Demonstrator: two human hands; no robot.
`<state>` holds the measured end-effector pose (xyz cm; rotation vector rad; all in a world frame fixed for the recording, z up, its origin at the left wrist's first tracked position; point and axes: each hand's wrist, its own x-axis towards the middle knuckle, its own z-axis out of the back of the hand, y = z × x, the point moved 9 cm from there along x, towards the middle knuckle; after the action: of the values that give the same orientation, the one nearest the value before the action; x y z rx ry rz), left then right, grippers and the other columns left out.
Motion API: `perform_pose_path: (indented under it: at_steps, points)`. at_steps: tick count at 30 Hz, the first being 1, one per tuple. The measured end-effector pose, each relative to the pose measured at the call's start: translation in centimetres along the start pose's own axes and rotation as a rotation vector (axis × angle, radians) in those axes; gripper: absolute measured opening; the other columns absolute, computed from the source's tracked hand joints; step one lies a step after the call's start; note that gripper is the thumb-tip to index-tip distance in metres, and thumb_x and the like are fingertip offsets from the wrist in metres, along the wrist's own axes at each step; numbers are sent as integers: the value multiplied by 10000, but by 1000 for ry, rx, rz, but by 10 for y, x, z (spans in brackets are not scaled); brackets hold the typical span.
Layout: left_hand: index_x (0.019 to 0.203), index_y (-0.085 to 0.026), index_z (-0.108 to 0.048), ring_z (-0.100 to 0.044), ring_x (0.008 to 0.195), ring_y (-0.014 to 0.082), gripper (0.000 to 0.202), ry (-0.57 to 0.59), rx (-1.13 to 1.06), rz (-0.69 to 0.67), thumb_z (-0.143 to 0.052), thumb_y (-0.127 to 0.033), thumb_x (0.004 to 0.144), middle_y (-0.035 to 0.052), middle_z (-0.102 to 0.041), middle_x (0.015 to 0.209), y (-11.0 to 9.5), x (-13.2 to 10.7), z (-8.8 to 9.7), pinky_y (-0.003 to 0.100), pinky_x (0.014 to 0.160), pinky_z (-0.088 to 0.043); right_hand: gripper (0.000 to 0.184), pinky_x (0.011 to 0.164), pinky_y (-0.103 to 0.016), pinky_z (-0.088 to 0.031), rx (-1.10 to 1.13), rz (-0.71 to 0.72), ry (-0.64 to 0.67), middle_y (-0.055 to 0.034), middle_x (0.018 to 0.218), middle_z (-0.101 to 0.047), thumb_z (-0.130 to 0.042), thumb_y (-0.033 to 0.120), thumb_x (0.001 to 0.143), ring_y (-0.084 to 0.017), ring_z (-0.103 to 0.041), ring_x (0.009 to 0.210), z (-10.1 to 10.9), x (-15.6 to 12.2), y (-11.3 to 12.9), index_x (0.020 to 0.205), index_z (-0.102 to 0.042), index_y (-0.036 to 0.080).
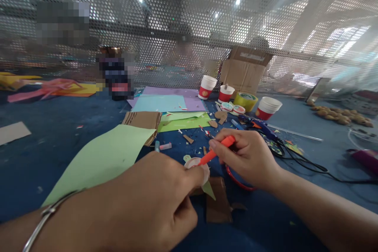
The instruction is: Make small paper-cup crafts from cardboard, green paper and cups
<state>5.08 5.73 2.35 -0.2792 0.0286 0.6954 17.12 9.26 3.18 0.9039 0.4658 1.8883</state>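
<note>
At the far left of the blue counter [59,134] we had a pale piece of paper [14,134], with pink strips [53,88] lying over yellow-orange sheets [82,89] farther back. Next came our light green sheet [103,157], its right end over a piece of corrugated cardboard [141,119]. Behind that lay light blue paper [159,103] on purple paper [171,92], with a brighter green sheet [183,122] in front.

Our left hand [147,201], a silver bracelet [44,217] at its wrist, was closed on a small whitish disc [192,161], near the middle of the counter's front part. Our right hand [248,157] gripped an orange-red marker [218,149], slanted down with its tip at the disc; we could read nothing on its barrel. Below the disc were a pointed green slip [209,191] and a brown cardboard piece [219,204]; a red ring [240,183] showed under our right hand.

Behind, two paper cups with red bands, one taller [207,86] and one shorter [226,94], stood before a carton [245,73] whose pale printed strip was too blurred to read. The taller cup bore a round emblem, its details too small to tell. Two round lids [226,106] carried unreadable labels beside yellow tape [246,102]. Farther right we saw stacked cups [268,108], a dark blue corded tool [267,129], and brown lumps [339,114].
</note>
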Motion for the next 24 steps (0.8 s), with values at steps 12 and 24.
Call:
perform_pose_path:
  at_steps: [12, 24]
  points:
    - [822, -185, -630, -601, 774, 170, 434, 39, -243, -20, -275, -310, 1037, 19, -672, 833, 21, 15, 21, 275, 688, -410, 279, 451, -240, -393, 52, 122, -123, 20, 533, -561, -592, 194, 919, -102, -490, 463, 20, -15, 29, 640, -592, 203]
    - [668, -177, -600, -543, 568, 144, 651, 76, -203, -59, -185, -504, 1047, 26, -638, 644, 1, 35, 31, 284, 602, -385, 158, 570, -249, -496, -220, 579, -67, -15, 643, -685, -601, 68, 835, -140, -629, 578, 0, -36, 73, 798, -583, 221]
